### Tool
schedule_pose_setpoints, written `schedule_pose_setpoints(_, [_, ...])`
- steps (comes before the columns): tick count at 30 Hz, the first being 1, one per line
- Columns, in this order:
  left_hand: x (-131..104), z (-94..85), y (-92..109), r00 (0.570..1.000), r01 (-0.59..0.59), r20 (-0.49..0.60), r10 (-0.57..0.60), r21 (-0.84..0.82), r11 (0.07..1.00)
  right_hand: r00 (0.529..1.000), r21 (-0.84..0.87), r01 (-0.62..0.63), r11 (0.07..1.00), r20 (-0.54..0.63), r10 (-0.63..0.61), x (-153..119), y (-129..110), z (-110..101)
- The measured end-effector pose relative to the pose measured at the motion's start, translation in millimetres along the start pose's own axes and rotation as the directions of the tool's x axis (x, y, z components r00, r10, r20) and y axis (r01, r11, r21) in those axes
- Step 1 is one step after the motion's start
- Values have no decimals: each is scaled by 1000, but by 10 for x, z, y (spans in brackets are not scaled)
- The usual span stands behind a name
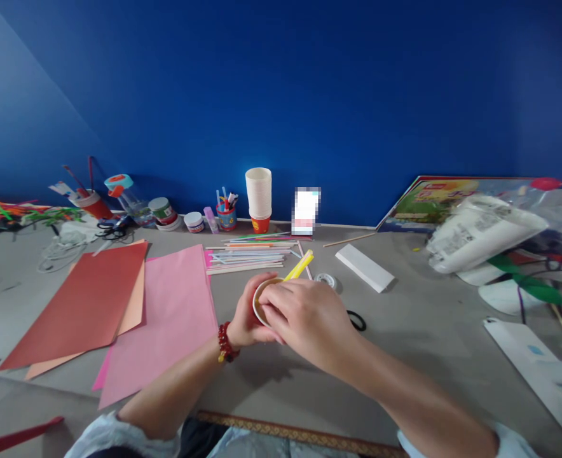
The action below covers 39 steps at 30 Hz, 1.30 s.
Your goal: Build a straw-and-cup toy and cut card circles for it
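Note:
My left hand (243, 321) wraps around a small paper cup (260, 304) with a red outside, holding it just above the grey table (419, 331). My right hand (309, 318) lies over the cup's right rim and grips a yellow straw (300, 266) that sticks up and away from the cup. A red bead bracelet (224, 342) circles my left wrist. Whether the straw's lower end sits inside the cup is hidden by my fingers.
Red, peach and pink paper sheets (133, 305) lie to the left. A row of straws (247, 254), a stack of paper cups (259, 197), jars and pens line the back by the blue wall. Tape roll (325, 280), black scissors handle (357, 320), white box (364, 267), plastic bags (481, 238) sit right.

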State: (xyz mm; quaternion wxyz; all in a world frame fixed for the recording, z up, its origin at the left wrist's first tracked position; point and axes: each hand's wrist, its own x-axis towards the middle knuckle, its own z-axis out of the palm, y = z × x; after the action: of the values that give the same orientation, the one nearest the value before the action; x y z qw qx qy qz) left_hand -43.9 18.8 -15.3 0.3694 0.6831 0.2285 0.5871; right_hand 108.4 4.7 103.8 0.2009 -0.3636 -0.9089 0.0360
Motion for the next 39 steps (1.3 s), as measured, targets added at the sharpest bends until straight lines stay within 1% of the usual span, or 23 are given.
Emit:
schedule_pose_setpoints(2, [10, 0, 9, 1000, -11, 8, 11, -9, 1000, 1000, 78, -22, 997, 16, 21, 9, 3, -18])
schedule_pose_setpoints(5, [8, -4, 5, 1000, 2, 5, -2, -12, 1000, 995, 170, -102, 980, 41, 96, 14, -5, -46])
schedule_pose_setpoints(7, [-10, -8, -13, 1000, 17, -12, -17, -3, 1000, 991, 164, -129, 978, 45, 124, 11, -9, -53])
schedule_pose_setpoints(12, [-70, -24, -78, 999, 45, -34, -43, 63, 997, 996, 76, -76, 994, 56, 72, 8, -2, -21])
schedule_pose_setpoints(15, [-90, -32, -111, 998, 64, -30, -62, 59, 996, 994, 57, -81, 995, 76, 77, 21, -4, -6])
schedule_pose_setpoints(19, [-76, -35, -114, 998, 58, -4, -58, 51, 997, 987, 113, -129, 985, 109, 117, 34, -5, -31])
schedule_pose_setpoints(22, [-39, -28, -80, 995, 92, 30, -94, 54, 994, 978, 159, -174, 972, 147, 151, 46, 1, -84])
schedule_pose_setpoints(25, [-5, -20, -50, 991, 119, 53, -120, 21, 993, 970, 157, -193, 968, 180, 164, 61, 7, -126])
schedule_pose_setpoints(27, [8, -20, -44, 989, 121, 90, -121, 3, 993, 971, 153, -183, 971, 185, 154, 64, 9, -124])
schedule_pose_setpoints(29, [12, -24, -47, 989, 107, 102, -107, 3, 994, 974, 147, -173, 974, 171, 147, 60, 12, -96])
schedule_pose_setpoints(32, [3, -30, -51, 994, 84, 62, -86, 34, 996, 980, 123, -164, 979, 130, 148, 45, 16, -34])
schedule_pose_setpoints(34, [-8, -27, -53, 995, 92, 32, -93, 32, 995, 982, 69, -163, 984, 102, 156, 39, 18, -13])
schedule_pose_setpoints(37, [-31, -8, -67, 991, 131, 21, -130, -41, 991, 987, 3, -120, 993, 107, 119, 38, 18, -35])
schedule_pose_setpoints(39, [-43, 6, -82, 991, 135, 13, -134, -99, 986, 989, -15, -75, 997, 125, 77, 42, 17, -67])
